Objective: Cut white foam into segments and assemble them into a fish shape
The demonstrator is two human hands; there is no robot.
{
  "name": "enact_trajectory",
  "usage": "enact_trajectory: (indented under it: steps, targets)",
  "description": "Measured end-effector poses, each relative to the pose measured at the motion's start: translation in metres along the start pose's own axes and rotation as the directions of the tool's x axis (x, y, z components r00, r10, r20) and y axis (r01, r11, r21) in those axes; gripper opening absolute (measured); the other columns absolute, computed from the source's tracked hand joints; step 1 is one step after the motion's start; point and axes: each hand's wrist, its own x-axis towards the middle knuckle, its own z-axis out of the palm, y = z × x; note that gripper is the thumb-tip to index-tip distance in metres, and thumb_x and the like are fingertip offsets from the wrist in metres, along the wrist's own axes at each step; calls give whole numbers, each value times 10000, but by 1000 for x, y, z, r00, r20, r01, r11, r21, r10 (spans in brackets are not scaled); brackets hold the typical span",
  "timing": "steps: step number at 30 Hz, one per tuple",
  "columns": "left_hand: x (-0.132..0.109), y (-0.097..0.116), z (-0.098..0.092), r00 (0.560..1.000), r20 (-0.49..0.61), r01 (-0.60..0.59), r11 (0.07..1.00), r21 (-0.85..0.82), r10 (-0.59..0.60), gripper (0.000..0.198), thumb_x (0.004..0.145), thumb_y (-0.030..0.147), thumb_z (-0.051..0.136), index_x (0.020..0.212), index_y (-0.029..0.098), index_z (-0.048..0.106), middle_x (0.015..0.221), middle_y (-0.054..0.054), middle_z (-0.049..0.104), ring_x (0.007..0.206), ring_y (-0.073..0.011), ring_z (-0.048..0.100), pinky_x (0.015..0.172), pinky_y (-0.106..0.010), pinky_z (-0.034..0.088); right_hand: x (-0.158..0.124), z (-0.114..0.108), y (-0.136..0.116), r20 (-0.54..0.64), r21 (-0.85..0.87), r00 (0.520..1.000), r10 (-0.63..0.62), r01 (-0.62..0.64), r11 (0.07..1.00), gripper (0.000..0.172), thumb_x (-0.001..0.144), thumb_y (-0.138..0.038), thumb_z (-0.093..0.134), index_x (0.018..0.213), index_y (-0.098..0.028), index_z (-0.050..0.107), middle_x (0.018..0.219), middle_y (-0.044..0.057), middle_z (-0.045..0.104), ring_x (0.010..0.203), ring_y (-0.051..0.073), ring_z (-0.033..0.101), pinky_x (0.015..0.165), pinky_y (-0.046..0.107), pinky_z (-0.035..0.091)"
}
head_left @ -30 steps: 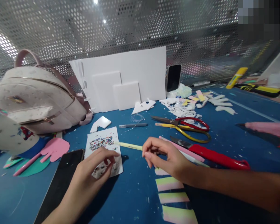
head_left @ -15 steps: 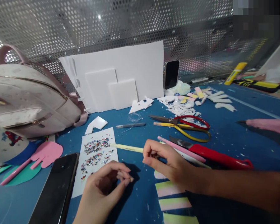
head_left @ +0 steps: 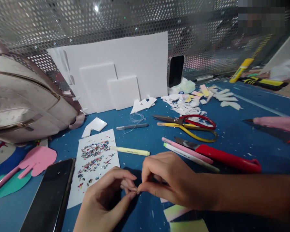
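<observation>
Bringing their fingertips together above the near part of a blue table (head_left: 234, 135), a person bends close over fine work. The left hand (head_left: 111, 196) is curled, its thumb drawn up to its fingers; the right hand (head_left: 170, 180) is also curled, its thumb tip meeting the left fingertips. Whether anything tiny is pinched there cannot be told. Just beside the left hand, toward the table's left edge, lies a white sheet (head_left: 74, 196) scattered with small, shiny, multicoloured bits (head_left: 96, 149). A black phone (head_left: 48, 193) is along the sheet's outer side, and a pale yellow pen (head_left: 131, 150) points its tip over the opposite side. Below the right hand, toward the table's near edge, are green-and-pink strips (head_left: 189, 225), partly hidden. Toward the right edge lie pink and white pens (head_left: 187, 149), a red-handled cutter (head_left: 227, 158) and open scissors (head_left: 168, 119). Near the far edge, a white board (head_left: 149, 58) stands upright beside a heap of pale scraps (head_left: 183, 104)
</observation>
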Motion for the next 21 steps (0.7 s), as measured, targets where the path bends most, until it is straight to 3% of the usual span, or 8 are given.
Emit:
enact_trajectory:
  steps: [7, 21]
  targets:
    - [1, 5, 2, 999, 21, 48, 999, -14, -47, 119, 880, 223, 701, 989, 252, 664, 865, 29, 667, 795, -86, 662, 750, -123, 536, 0, 4, 3, -44, -21, 997, -63, 62, 998, 167, 948, -270, 656, 861, -165, 560, 672, -62, 497, 566, 77, 407, 568, 207, 289]
    - [1, 5, 2, 999, 26, 24, 1000, -10, -24, 106, 878, 211, 698, 969, 259, 669, 860, 36, 667, 793, -72, 664, 750, -104, 527, 0, 6, 4, -40, -40, 995, -88, 86, 995, 151, 953, -243, 643, 864, -149, 564, 697, -50, 498, 590, 81, 425, 572, 206, 285]
